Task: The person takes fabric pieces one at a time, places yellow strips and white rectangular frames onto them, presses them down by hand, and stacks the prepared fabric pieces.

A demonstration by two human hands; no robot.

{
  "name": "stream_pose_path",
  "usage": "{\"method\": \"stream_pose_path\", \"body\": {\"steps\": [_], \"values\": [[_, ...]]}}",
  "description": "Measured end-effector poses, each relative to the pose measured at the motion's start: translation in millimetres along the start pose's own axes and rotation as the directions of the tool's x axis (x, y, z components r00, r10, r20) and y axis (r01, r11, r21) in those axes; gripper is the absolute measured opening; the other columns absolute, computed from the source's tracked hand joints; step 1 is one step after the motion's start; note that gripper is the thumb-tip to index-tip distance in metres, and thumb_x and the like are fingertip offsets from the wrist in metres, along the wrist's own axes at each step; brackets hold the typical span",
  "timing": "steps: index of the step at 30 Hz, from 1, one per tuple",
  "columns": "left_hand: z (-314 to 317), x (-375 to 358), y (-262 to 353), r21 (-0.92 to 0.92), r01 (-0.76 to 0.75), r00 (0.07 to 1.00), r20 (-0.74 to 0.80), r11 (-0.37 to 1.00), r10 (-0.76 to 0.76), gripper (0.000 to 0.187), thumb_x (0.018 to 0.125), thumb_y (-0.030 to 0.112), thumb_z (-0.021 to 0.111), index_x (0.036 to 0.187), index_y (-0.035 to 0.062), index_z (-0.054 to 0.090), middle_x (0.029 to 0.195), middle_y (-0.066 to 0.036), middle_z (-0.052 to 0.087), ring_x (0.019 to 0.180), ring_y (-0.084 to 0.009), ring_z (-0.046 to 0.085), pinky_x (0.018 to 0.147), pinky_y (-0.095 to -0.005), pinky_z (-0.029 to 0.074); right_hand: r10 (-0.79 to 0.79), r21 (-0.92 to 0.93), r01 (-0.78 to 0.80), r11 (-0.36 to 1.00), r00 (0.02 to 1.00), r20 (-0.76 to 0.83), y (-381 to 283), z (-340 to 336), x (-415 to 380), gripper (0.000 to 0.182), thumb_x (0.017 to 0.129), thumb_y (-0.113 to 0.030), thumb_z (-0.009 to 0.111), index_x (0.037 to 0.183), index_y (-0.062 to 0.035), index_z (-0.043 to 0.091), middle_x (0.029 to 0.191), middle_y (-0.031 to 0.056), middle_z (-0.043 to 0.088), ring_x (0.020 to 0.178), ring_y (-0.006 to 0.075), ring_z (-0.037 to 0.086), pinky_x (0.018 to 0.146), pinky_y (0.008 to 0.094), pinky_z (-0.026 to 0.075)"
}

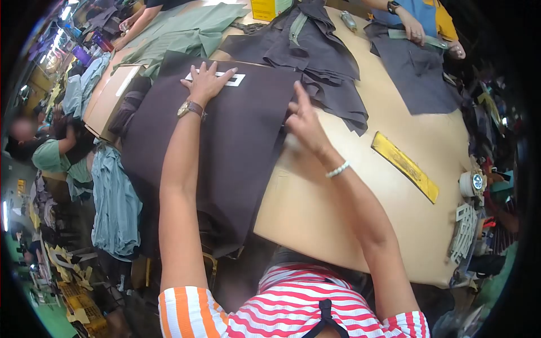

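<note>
My left hand lies flat with its fingers spread on a dark fabric panel, partly over a white rectangular template. The panel hangs over the table's near edge. At the panel's right edge is my right hand, with its index finger stretched forward and the other fingers curled. Whether anything sits in its curled fingers is blurred and cannot be made out. Just beyond the right hand lies a pile of dark fabric pieces.
A yellow strip lies on the tan table at right. Green fabric is at the back left, near a yellow box. One person's hands hold dark fabric at back right; another person's arm reaches in at back left.
</note>
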State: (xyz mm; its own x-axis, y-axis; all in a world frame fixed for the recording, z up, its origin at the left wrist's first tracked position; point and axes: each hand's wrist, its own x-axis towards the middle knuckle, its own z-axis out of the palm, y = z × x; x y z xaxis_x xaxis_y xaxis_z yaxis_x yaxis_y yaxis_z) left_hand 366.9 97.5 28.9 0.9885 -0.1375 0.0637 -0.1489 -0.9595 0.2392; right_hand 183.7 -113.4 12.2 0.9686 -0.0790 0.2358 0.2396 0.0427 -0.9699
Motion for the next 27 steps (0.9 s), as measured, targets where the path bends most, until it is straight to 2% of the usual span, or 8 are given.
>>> {"method": "stream_pose_path", "body": {"steps": [3,6,10,11,12,16,20,27], "values": [[15,17,-13,0.075,-0.051,0.999,0.016,0.996,0.05,0.093,0.075,0.078,0.044,0.144,0.0158,0.039,0.152,-0.018,0.026,0.142,-0.0437,0.008,0.104,-0.0724,0.002,0.012,-0.605,0.053,0.794,0.995,0.103,-9,9,-17,0.082,0.076,-0.01,0.051,0.148,-0.0008,0.013,0.11,0.0245,0.06,0.098,0.0343,0.06,0.099,0.0425,0.04],[35,38,-34,0.058,-0.124,0.992,-0.03,0.991,0.126,0.092,0.074,0.079,0.044,0.143,0.0178,0.04,0.152,-0.018,0.026,0.142,-0.0436,0.009,0.103,-0.0727,0.002,-0.146,-0.708,0.179,0.683,0.983,0.108,1,22,-14,0.083,0.076,-0.01,0.053,0.149,-0.0042,0.015,0.108,0.0221,0.062,0.097,0.0326,0.06,0.104,0.0486,0.033],[23,23,-22,0.016,-0.054,0.998,-0.043,0.998,0.055,0.091,0.073,0.08,0.045,0.141,0.0193,0.044,0.151,-0.015,0.028,0.142,-0.0432,0.009,0.104,-0.0728,0.002,-0.216,-0.625,0.18,0.76,0.976,0.02,10,9,-33,0.067,0.085,-0.008,0.055,0.146,-0.0077,0.028,0.099,0.0163,0.069,0.096,0.0315,0.064,0.108,0.0506,0.028],[7,6,-5,-0.017,0.001,0.999,-0.039,1.0,-0.001,0.091,0.072,0.08,0.045,0.14,0.0194,0.045,0.151,-0.015,0.029,0.142,-0.043,0.01,0.104,-0.0728,0.002,-0.338,-0.57,0.267,0.777,0.941,-0.021,19,-2,-39,0.058,0.088,-0.007,0.055,0.142,-0.0059,0.036,0.103,0.0166,0.069,0.09,0.0293,0.067,0.1,0.0422,0.04],[4,4,-2,-0.015,0.021,0.999,-0.033,1.0,-0.021,0.092,0.071,0.081,0.045,0.14,0.0197,0.044,0.151,-0.015,0.029,0.142,-0.0425,0.01,0.104,-0.0723,0.002,-0.095,-0.457,0.028,0.889,0.988,-0.125,-12,-7,-55,0.053,0.088,-0.005,0.056,0.139,-0.0049,0.041,0.108,0.0158,0.068,0.083,0.021,0.068,0.086,0.0311,0.049],[19,25,-15,0.051,-0.053,0.999,-0.001,0.997,0.053,0.093,0.07,0.081,0.046,0.14,0.0199,0.044,0.151,-0.015,0.029,0.142,-0.0421,0.008,0.105,-0.0716,0.001,-0.106,-0.404,0.025,0.914,0.978,-0.179,-22,-62,-85,0.051,0.089,0.001,0.054,0.138,-0.0024,0.042,0.109,0.0141,0.068,0.087,0.0104,0.063,0.081,0.0238,0.048],[29,39,-23,0.033,-0.074,0.997,0.039,0.997,0.073,0.093,0.07,0.081,0.047,0.141,0.0206,0.044,0.152,-0.014,0.028,0.143,-0.0412,0.008,0.105,-0.0716,0.001,0.052,-0.247,-0.083,0.965,0.991,-0.126,-50,-75,-92,0.05,0.089,0.003,0.053,0.138,0.0012,0.041,0.113,0.018,0.065,0.099,0.0145,0.061,0.089,0.0264,0.047],[55,79,-52,0.046,-0.153,0.985,0.091,0.987,0.148,0.092,0.07,0.082,0.044,0.143,0.0245,0.041,0.153,-0.012,0.025,0.143,-0.041,0.008,0.103,-0.0732,0.001,-0.164,-0.196,0.15,0.969,0.985,-0.058,-67,30,-50,0.037,0.088,0.004,0.053,0.125,0.0007,0.052,0.11,0.0194,0.066,0.106,0.0242,0.063,0.09,0.0313,0.049]]}}
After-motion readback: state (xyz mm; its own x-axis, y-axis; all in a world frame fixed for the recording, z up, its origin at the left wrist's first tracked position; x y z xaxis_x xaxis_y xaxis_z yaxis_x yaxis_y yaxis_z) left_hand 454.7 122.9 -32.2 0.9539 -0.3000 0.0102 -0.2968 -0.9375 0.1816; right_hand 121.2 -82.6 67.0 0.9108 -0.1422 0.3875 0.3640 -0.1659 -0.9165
